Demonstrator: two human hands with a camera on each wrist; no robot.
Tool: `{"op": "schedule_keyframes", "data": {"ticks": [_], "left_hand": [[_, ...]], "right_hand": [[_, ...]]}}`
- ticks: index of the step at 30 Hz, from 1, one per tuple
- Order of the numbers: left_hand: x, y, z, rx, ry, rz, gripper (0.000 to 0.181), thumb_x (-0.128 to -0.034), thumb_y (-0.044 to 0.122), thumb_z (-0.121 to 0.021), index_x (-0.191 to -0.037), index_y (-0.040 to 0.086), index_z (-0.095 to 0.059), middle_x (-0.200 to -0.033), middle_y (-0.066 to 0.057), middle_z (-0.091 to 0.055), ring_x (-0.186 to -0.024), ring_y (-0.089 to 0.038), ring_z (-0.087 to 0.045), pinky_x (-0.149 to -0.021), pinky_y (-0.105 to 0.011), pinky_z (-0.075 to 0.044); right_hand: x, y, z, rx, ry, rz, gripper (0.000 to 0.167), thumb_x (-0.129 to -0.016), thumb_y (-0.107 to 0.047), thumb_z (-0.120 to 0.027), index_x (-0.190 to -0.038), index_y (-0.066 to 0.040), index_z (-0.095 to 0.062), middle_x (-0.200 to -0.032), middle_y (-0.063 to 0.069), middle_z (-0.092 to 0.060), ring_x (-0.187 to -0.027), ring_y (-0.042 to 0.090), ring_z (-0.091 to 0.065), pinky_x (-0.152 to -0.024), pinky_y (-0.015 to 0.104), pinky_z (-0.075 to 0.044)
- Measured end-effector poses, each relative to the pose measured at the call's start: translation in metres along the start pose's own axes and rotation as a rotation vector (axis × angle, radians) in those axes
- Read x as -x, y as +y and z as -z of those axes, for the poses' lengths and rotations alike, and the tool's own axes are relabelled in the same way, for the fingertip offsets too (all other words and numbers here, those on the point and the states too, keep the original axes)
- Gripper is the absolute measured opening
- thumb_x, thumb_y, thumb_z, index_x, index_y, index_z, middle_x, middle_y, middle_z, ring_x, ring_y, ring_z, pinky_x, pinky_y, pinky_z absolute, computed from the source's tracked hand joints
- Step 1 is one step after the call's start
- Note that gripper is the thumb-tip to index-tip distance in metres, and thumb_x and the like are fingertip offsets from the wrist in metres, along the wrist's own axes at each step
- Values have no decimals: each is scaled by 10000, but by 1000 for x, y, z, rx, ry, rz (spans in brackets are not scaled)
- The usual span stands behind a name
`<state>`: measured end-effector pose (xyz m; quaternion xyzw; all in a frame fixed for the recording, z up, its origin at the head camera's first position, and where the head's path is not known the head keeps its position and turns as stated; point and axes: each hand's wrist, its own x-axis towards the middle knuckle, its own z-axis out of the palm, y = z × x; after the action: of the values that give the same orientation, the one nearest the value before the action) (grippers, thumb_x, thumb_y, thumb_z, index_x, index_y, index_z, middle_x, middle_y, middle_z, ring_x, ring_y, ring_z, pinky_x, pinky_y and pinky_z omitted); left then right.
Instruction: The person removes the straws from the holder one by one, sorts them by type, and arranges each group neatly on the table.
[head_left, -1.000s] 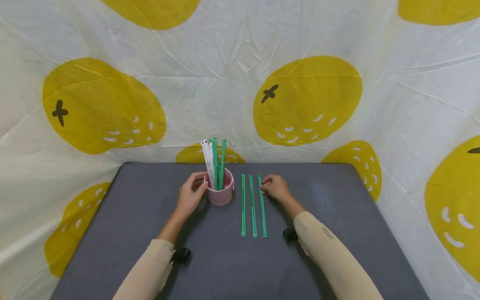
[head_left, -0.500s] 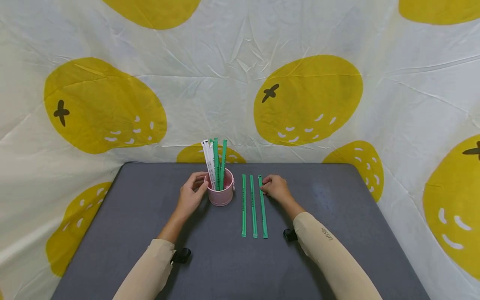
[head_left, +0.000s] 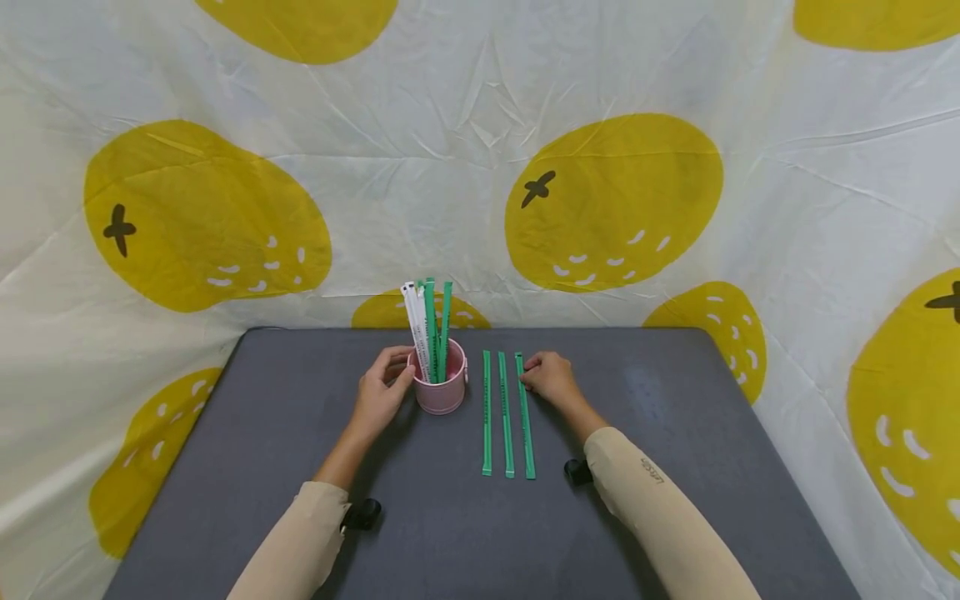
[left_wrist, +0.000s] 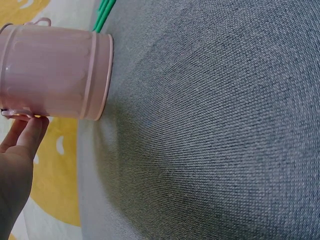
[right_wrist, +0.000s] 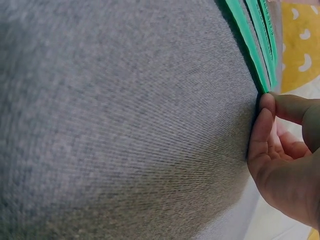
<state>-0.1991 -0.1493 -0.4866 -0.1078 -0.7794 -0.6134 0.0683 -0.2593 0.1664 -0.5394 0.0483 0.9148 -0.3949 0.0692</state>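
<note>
My left hand (head_left: pixel 378 397) holds the left side of a pink bucket (head_left: pixel 441 399); the left wrist view shows its fingertips at a small side handle (left_wrist: pixel 19 113). White sticks (head_left: pixel 417 329) and green sticks (head_left: pixel 447 312) stand in the bucket, leaning. To its right, three slim green sticks lie roughly parallel on the table: a left one (head_left: pixel 487 425), a middle one (head_left: pixel 506 425) and a right one (head_left: pixel 528 433). My right hand (head_left: pixel 553 379) pinches the right one close to its far end, which the fingers (right_wrist: pixel 267 102) partly hide in the right wrist view.
The dark grey table (head_left: pixel 442 533) ends just beyond the bucket and sticks. Behind it hangs a white cloth (head_left: pixel 420 208) with large yellow fruit shapes. A black wrist camera (head_left: pixel 362 514) sits at the left sleeve, another (head_left: pixel 577 472) at the right.
</note>
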Motion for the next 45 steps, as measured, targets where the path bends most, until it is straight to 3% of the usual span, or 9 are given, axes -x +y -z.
{"op": "schedule_keyframes", "data": {"ticks": [5,9,18,31,37,45], "left_hand": [[1,1,1,-22,8,15,357,-998,43,-655,-1331,-70,-591,-1286,-314,-644,-1140,-454,-674,-1003,-574,-519],[1,0,1,-6,2,14,364,-1005,56,-650,-1338,-74,-580,-1307,-332,-628,-1163,-487,-654,-1016,-603,-501],[1,1,1,3,2,33,361,-1005,28,-636,-1349,-61,-571,-1330,-336,-611,-1187,-516,-629,-1038,-633,-475],[1,1,1,8,2,52,375,-1011,50,-637,-1361,-61,-563,-1344,-334,-604,-1193,-513,-627,-1041,-632,-475],[1,0,0,18,9,31,367,-1004,24,-635,-1350,-76,-565,-1330,-336,-612,-1179,-513,-633,-1033,-641,-472],[1,-2,0,10,13,20,369,-1004,24,-635,-1350,-85,-564,-1331,-345,-609,-1167,-495,-643,-1019,-629,-486]], "right_hand": [[0,1,-1,3,10,14,188,-870,-120,-780,-1033,-29,-756,-788,38,-759,-700,151,-691,-772,373,-561],[-1,2,-1,6,2,10,188,-863,-122,-776,-1031,-40,-760,-790,31,-759,-701,136,-685,-777,353,-554],[1,-1,4,-52,-71,-15,199,-909,-105,-758,-1083,-12,-734,-852,87,-774,-718,168,-705,-674,314,-553],[-1,-2,4,-31,-49,-10,191,-894,-102,-736,-1061,-12,-752,-823,75,-775,-678,143,-682,-619,266,-514],[0,0,6,-77,-53,-17,179,-903,-95,-740,-1055,-2,-749,-837,98,-780,-662,137,-689,-579,258,-513],[0,6,9,-207,-86,-6,206,-934,-66,-731,-1097,59,-721,-898,180,-775,-697,170,-716,-642,301,-593]]}}
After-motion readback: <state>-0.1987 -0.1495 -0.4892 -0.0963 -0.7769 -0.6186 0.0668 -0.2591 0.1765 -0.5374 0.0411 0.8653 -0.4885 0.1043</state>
